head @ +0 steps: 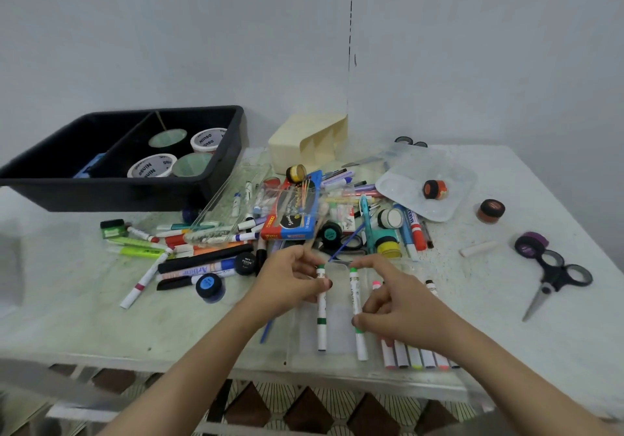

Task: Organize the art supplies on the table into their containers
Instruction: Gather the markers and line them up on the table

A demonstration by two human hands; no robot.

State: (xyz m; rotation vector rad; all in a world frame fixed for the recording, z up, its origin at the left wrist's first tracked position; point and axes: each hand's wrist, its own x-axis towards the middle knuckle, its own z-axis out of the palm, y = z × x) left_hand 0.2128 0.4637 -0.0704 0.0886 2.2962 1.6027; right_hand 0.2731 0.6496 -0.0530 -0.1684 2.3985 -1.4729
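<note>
White table (506, 179) below the head camera is crowded with loose supplies, and left hand (290, 283) and right hand (401, 310) each pinch a green marker (321, 310) upright over the clear tray (337, 354), probably to lay them beside the markers already sorted there.

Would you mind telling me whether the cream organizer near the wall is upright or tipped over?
Tipped over. The cream organizer lies on its side, its divided compartments opening sideways toward the right.

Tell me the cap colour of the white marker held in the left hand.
Dark green, on the white marker in the left hand; the head view, the only one, shows it.
</note>
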